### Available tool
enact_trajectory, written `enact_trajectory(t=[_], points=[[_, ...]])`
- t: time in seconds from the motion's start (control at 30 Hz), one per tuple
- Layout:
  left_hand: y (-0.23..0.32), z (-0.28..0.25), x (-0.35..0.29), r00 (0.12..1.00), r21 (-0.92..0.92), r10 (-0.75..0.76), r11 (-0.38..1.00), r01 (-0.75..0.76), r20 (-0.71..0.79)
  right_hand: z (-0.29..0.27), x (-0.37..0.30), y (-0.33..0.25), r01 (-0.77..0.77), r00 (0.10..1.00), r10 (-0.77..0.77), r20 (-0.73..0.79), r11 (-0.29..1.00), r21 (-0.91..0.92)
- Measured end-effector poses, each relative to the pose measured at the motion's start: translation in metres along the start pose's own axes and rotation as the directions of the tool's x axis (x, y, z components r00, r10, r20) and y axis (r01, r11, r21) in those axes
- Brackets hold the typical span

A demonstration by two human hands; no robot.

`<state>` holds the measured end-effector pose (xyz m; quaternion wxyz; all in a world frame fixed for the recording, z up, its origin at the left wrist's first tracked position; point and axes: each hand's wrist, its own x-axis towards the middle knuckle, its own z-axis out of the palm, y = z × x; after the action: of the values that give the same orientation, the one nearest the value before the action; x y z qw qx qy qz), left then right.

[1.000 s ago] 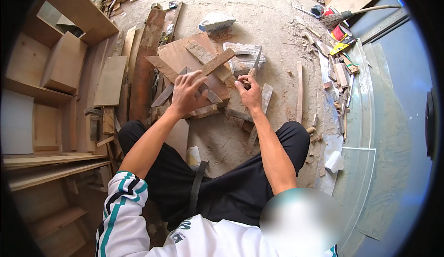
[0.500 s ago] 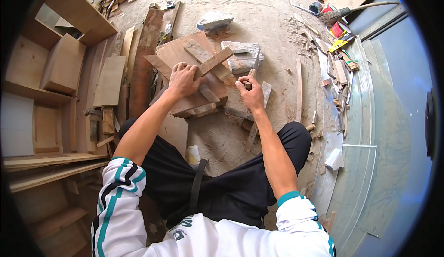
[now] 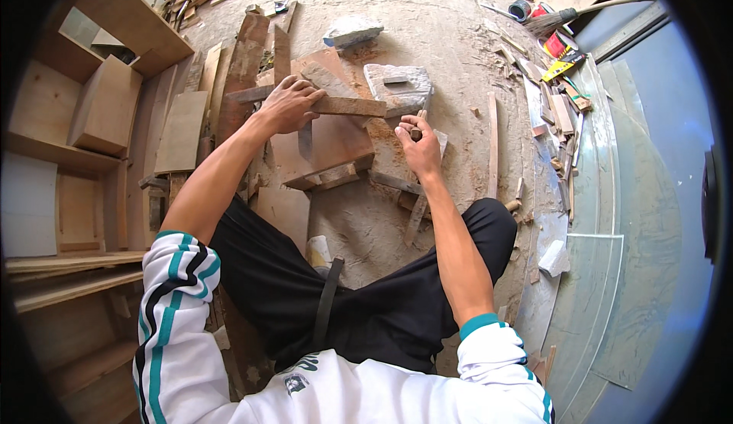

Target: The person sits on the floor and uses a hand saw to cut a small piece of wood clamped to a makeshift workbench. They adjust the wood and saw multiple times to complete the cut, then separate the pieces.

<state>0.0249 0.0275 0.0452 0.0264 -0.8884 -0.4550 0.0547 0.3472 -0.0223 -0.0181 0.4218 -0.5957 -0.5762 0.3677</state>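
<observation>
My left hand (image 3: 292,106) is closed on a piece made of crossed wooden strips (image 3: 351,106). One arm reaches right, another points away from me (image 3: 282,54); the crossing is hidden under my fingers. Below it is a reddish-brown board (image 3: 324,149) with a loose wooden strip on its far part. My right hand (image 3: 420,153) is closed around the wooden handle of a tool (image 3: 416,133), close to the right end of the crossed piece. The tool's blade is seen nearly end-on, so its kind is unclear.
Beyond my right hand lies a whitish block (image 3: 398,96) with a small grey bar on it; another pale block (image 3: 353,32) is farther off. A wooden cabinet (image 3: 107,107) stands left. Right are scrap wood, a broom (image 3: 550,23), a yellow-bladed saw (image 3: 563,65) and glass sheets (image 3: 611,302).
My left hand has moved left and slightly away, turning the crossed wooden piece so its right arm lies nearly level. The tool in my right hand has tipped, and its long blade now shows less.
</observation>
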Motion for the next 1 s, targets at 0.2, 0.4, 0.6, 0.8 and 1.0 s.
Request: enact_trajectory(t=[0.2,0.4,0.6,0.8,1.0], points=[[-0.014,0.009,0.002,0.997,0.015,0.079,0.997,-0.078,-0.010,0.032,0.025,0.005,0.001,0.999,0.001,-0.037,0.999,0.046],[-0.020,0.003,-0.008,0.994,0.040,0.068,0.997,-0.072,0.089,0.054,0.036,0.007,0.038,0.997,-0.030,-0.074,0.994,0.101],[-0.025,0.000,-0.022,0.990,0.034,0.012,0.999,-0.017,0.140,0.069,0.039,0.023,0.049,0.996,-0.046,-0.071,0.998,0.041],[-0.020,0.007,-0.035,0.980,0.020,0.010,1.000,-0.014,0.201,0.073,0.041,0.028,-0.014,0.997,-0.003,0.075,0.974,0.225],[-0.018,0.013,-0.029,0.984,-0.024,-0.006,1.000,0.011,0.181,0.057,0.034,0.034,-0.171,0.979,0.119,0.164,0.922,0.348]])
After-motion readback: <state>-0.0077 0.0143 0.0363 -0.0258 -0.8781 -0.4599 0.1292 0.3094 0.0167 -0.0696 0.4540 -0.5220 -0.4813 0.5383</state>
